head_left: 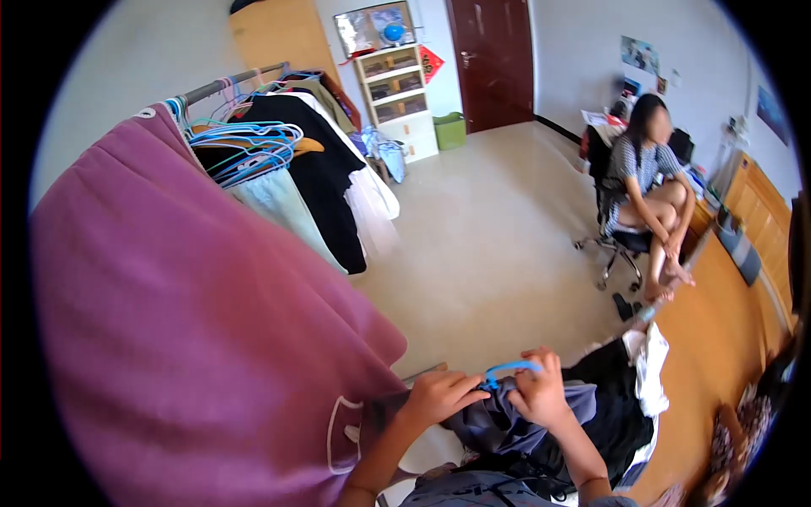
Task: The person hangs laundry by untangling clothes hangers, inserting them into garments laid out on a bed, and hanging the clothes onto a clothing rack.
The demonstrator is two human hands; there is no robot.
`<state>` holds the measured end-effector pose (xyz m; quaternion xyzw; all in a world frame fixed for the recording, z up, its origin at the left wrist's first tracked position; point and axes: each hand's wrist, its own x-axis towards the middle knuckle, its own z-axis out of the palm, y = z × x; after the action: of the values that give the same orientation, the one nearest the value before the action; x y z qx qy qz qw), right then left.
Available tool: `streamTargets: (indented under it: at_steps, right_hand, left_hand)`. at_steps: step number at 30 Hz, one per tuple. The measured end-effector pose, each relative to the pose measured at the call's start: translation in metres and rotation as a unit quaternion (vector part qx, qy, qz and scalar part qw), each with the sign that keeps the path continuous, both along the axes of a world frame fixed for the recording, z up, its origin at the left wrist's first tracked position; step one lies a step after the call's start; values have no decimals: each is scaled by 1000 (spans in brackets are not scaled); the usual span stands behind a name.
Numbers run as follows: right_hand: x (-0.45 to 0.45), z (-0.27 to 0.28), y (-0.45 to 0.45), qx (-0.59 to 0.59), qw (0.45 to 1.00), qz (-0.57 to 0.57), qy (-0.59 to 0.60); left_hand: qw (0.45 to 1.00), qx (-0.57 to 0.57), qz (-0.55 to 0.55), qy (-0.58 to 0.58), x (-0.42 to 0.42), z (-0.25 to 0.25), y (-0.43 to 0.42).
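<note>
1. One broad purple cloth (211,321) fills the space at my left, hanging in folds down toward my forearm
2. Beyond its upper edge, a bunch of blue hangers (262,139) hangs from the rail (205,89), with a black garment (325,186) and other clothes beside it
3. My left hand (443,397) is closed, thumb and fingertips pinching the grey garment (498,429) by its gathered upper edge, just beside the blue hanger (512,366)
4. The garment itself sags low in front of my body, between my hands; I judge it soft, limp and fairly light, likely to bunch or slide, so a pinch near the upper edge on each side should keep it steadiest
5. That hanger arcs up above the cloth; it looks thin, smooth and light, with some spring, and the bare arc seems the surest place to hold it, though I cannot tell how much lies hidden in the fabric
6. My right hand (545,397) has its fingers curled around the far end of the arc, thumb lowered against the cloth; how hard it presses I cannot tell
7. Just past it, black cloth (601,380) and white cloth (650,372) lie heaped by the wooden surface (701,355); farther off, a person (642,165) sits on a chair (632,242)
</note>
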<state>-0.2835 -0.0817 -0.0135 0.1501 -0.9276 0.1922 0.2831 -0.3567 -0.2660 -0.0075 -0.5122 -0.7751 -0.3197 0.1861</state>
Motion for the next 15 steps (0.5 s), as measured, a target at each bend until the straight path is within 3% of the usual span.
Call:
streamTargets:
  at_steps: [4, 6, 10, 13, 15]
  right_hand:
    - [-51, 13, 35, -80, 996, -6, -40]
    - [-71, 21, 47, -122, 991, -17, -48]
    - [-105, 26, 86, -104, 990, -86, -38]
    - [-130, 39, 100, -59, 992, -114, -20]
    - [-149, 45, 105, -48, 989, -143, -9]
  left_hand:
    - [998, 48, 46, -13, -65, -7, -2]
    - [996, -10, 94, -5, -93, -18, -5]
    - [992, 23, 92, -79, -157, -38, 5]
    - [996, -20, 73, -45, -202, -38, 27]
    - [998, 13, 38, -38, -235, -29, 46]
